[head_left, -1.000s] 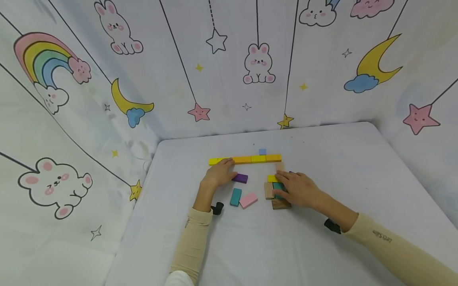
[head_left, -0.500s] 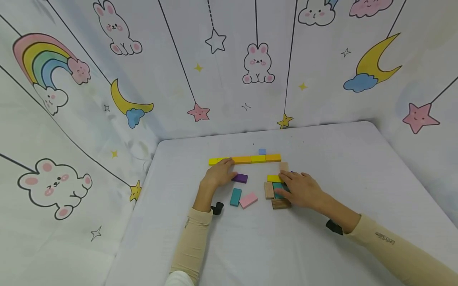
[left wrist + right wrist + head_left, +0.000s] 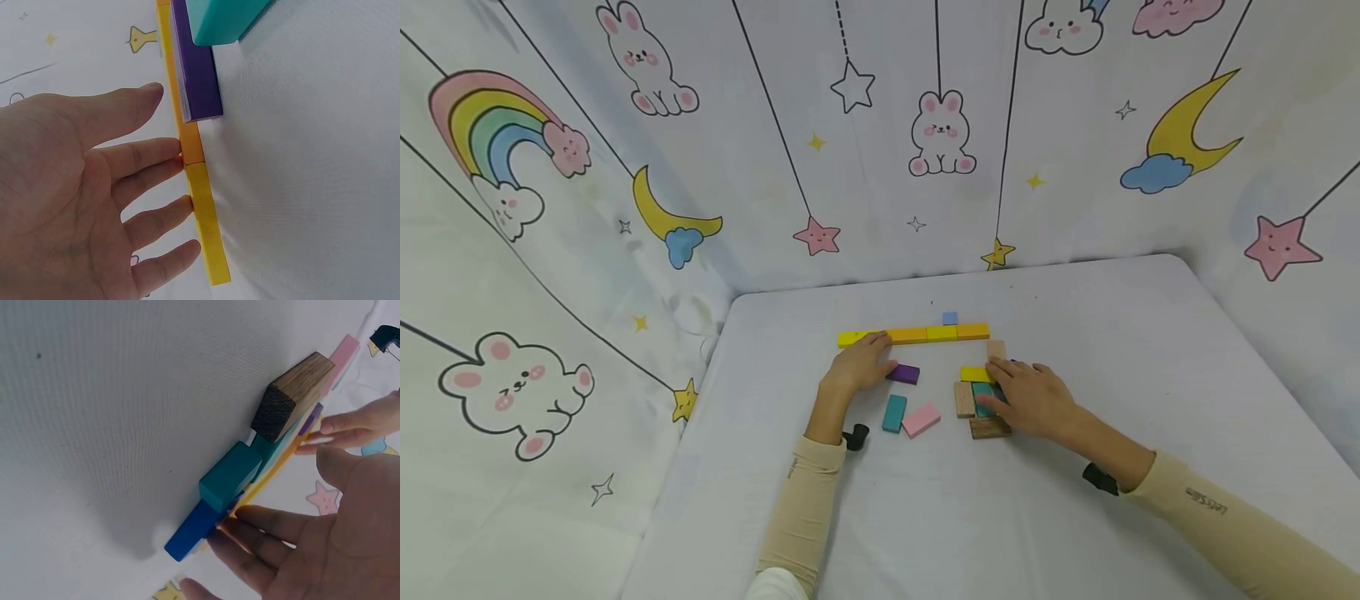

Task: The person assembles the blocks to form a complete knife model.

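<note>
- On the desk (image 3: 970,517), yellow-and-orange block row (image 3: 907,336) lies beyond purple block (image 3: 906,374);
- left hand (image 3: 856,365): fingers spread, tips touching the row, thumb near purple block;
- right hand (image 3: 1032,398): fingers slightly apart, tips beside blue block (image 3: 189,532); contact unclear

From here I see a white surface (image 3: 925,517) bearing a row of yellow and orange blocks (image 3: 908,336), a pale blue block (image 3: 950,318) just beyond; nearer lie a purple block (image 3: 906,374), a teal block (image 3: 894,414) beside a pink block (image 3: 921,420) and a dark wooden block (image 3: 990,428).
</note>
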Demonstrator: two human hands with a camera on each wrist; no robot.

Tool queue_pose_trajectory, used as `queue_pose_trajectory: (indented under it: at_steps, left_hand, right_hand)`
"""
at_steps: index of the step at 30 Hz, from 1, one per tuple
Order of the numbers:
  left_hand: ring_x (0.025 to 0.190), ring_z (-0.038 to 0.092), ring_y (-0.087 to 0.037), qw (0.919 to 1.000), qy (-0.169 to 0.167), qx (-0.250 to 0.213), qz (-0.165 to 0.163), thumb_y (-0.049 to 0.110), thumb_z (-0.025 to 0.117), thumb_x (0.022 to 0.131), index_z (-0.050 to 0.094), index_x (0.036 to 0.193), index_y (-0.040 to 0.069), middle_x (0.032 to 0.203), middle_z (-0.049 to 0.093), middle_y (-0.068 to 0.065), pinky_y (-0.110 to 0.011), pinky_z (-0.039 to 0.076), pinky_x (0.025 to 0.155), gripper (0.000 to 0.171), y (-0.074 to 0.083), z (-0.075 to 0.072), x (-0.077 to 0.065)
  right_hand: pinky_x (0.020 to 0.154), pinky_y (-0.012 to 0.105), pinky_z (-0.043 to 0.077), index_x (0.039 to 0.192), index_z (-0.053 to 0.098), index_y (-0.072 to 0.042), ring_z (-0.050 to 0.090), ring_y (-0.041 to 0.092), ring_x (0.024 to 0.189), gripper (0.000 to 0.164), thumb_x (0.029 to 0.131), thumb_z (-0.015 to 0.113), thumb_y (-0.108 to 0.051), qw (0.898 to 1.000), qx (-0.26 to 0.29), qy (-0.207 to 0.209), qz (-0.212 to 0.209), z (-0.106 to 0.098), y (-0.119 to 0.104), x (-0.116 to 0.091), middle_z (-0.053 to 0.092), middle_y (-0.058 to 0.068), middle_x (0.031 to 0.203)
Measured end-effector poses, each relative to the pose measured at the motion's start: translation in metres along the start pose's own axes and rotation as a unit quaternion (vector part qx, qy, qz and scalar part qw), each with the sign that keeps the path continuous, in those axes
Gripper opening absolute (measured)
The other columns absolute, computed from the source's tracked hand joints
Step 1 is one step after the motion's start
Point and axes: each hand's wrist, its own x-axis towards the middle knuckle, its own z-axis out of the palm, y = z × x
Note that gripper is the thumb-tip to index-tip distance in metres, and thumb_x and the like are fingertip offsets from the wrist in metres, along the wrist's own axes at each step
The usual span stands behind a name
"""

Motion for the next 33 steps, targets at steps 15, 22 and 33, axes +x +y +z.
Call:
queue_pose_trajectory:
  at_steps: [15, 22, 33]
  left_hand:
    - [0.152, 0.039, -0.028, 1.0000, 0.007, 0.000, 0.000, 0.038, 0.060, 0.106, 0.051, 0.154, 0.011, 0.165, 0.040, -0.007, -0.048, 0.036, 0.123, 0.056, -0.001, 0.002, 0.001]
    - [0.152, 0.039, -0.028, 1.0000, 0.005, -0.001, 0.000, 0.037, 0.059, 0.107, 0.051, 0.154, 0.010, 0.166, 0.039, -0.007, -0.048, 0.036, 0.122, 0.055, 0.000, 0.001, 0.001]
    - [0.152, 0.037, -0.028, 1.0000, -0.001, -0.009, -0.004, 0.035, 0.060, 0.107, 0.050, 0.155, 0.010, 0.167, 0.038, -0.007, -0.049, 0.035, 0.123, 0.056, 0.004, -0.003, -0.001]
  right_hand:
    - [0.114, 0.059, 0.043, 0.148, 0.054, 0.005, 0.053, 0.041, 0.138, 0.071, 0.104, 0.059, -0.051, 1.000, 0.019, 0.000, 0.005, -0.002, -0.002, 0.001, 0.055, 0.023, 0.151]
    - [0.117, 0.062, 0.038, 0.147, 0.056, 0.003, 0.047, 0.044, 0.143, 0.067, 0.105, 0.058, -0.050, 1.000, 0.024, 0.009, 0.007, -0.002, 0.003, 0.001, 0.054, 0.023, 0.151]
    - [0.116, 0.069, 0.033, 0.142, 0.061, 0.001, 0.045, 0.047, 0.143, 0.059, 0.107, 0.056, -0.046, 1.000, 0.025, 0.010, 0.014, -0.006, 0.013, -0.001, 0.058, 0.023, 0.148]
